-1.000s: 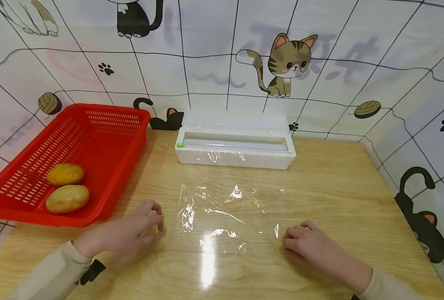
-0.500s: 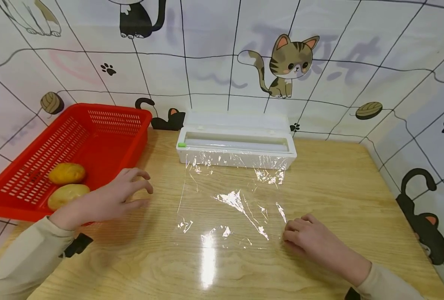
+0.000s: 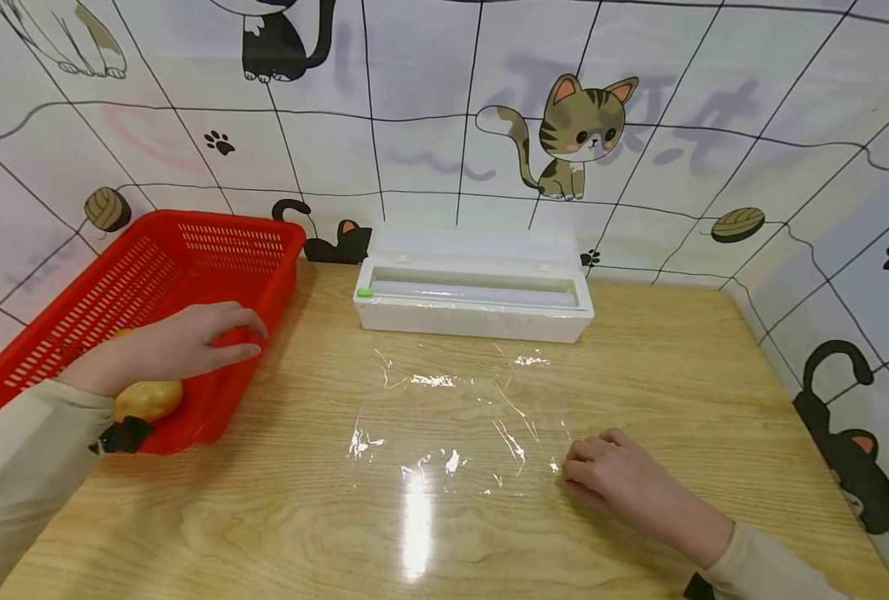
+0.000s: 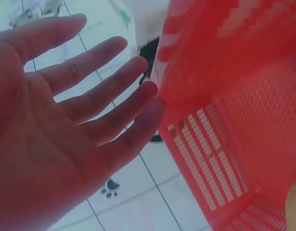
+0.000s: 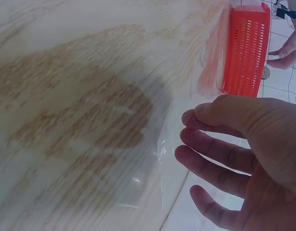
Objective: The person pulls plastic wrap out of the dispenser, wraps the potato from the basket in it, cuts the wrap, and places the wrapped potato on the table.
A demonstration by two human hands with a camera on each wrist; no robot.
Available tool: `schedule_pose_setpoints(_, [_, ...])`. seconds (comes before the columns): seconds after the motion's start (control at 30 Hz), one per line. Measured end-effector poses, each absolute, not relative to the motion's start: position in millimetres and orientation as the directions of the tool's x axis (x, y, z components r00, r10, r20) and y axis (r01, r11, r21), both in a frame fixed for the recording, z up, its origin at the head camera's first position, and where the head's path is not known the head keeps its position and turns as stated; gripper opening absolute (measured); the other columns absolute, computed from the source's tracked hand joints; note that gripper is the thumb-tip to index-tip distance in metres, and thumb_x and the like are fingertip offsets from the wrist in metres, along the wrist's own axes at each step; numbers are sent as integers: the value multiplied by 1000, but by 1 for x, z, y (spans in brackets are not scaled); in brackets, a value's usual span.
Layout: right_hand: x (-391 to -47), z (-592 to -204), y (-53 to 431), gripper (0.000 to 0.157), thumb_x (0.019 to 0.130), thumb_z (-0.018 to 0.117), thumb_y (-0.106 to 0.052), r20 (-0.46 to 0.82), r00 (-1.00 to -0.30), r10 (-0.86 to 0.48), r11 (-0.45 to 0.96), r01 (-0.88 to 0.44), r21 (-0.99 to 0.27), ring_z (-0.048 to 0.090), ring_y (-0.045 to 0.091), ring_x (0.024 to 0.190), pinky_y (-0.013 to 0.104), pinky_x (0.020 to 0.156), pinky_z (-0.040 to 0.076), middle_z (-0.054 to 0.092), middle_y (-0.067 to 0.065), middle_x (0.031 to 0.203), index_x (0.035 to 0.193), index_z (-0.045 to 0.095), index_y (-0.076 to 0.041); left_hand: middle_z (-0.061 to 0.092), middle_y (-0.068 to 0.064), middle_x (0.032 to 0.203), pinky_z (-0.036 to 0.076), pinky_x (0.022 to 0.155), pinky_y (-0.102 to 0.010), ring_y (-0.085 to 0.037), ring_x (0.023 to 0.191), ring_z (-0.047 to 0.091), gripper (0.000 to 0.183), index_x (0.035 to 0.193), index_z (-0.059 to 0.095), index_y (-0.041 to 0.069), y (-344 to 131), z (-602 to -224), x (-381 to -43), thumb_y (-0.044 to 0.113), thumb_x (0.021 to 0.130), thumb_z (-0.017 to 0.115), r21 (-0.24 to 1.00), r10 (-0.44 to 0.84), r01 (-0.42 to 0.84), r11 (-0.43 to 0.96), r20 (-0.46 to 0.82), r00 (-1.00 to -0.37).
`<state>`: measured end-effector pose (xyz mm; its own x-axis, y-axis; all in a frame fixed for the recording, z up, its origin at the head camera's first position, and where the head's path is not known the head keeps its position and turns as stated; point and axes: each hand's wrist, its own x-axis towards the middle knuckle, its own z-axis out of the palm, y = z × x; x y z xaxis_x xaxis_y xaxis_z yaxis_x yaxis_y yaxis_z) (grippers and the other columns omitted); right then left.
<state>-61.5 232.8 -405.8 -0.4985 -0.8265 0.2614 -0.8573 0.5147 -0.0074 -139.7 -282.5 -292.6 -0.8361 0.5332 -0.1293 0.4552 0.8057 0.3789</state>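
Observation:
My left hand (image 3: 177,342) is over the red plastic basket (image 3: 292,258), fingers extended and nothing in them. Below its wrist lies a potato (image 3: 152,400); a second potato is mostly hidden behind the hand. In the left wrist view the fingers spread out beside the basket's wall. A sheet of clear cling film (image 3: 451,417) lies wrinkled on the wooden table in front of the white cling film box (image 3: 474,321). At the sheet's right edge my right hand (image 3: 624,483) pinches it, thumb against index finger in the right wrist view, the other fingers loosely bent.
The film box stands with its lid raised at the back, a roll (image 3: 474,292) inside and a green slider (image 3: 365,293) at its left end. A cat-patterned white covering (image 3: 414,83) rises behind and at the sides of the table (image 3: 684,367).
My left hand has moved left and back from beside the film to over the basket. The film billowed toward the box, then settled flatter. My right hand has stayed nearly in place.

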Motion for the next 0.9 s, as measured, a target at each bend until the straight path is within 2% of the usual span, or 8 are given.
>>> schedule_pose_setpoints(0.27, [-61,-411,233,24,69,83,-14,260,-494,-830,509,-861,-11,55,9,70,34,68,43,57,-9,77,73,60,-21,63,-1,107,49,85,-46,-21,97,55,26,114,63,9,-304,-283,-158,17,90,68,358,464,370,857,-224,-857])
schedule_pose_setpoints(0.53, [-61,-414,234,27,67,84,-14,273,-492,-827,510,-860,-6,53,6,67,34,66,43,55,-10,76,72,59,-21,64,-10,109,46,87,-55,-32,101,58,36,116,60,-1,-324,-287,-174,21,89,70,291,431,348,891,-304,-850])
schedule_pose_setpoints(0.9, [-60,-419,235,25,66,84,-14,288,-491,-822,510,-860,-13,53,6,67,33,65,42,55,-10,76,73,61,-20,58,-27,116,41,87,-63,-46,107,51,58,122,54,-11,-356,-292,-190,27,83,75,239,314,229,944,-426,-848])
